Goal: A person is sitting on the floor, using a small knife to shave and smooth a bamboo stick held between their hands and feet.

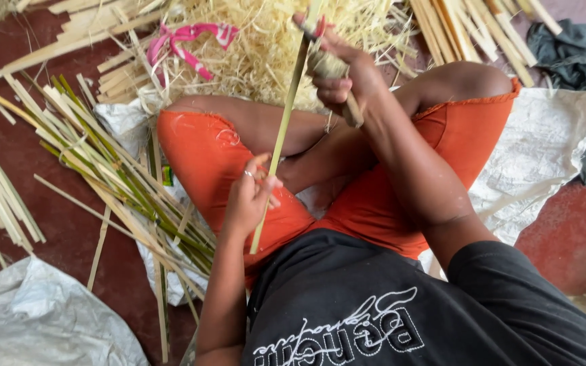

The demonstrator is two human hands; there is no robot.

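The person wears bright orange shorts [218,163] whose hems end above the knees, the cloth smooth with a faint sheen and a thin stitched edge at the right leg opening. Above them is a black short-sleeved T-shirt [374,305], loose at the waist, with a pale outlined print in curling and block shapes across the front, and its right sleeve ends just past the shoulder. On the left hand [249,196] a slim silver ring [247,174] sits on one finger, and both forearms and both legs are bare.
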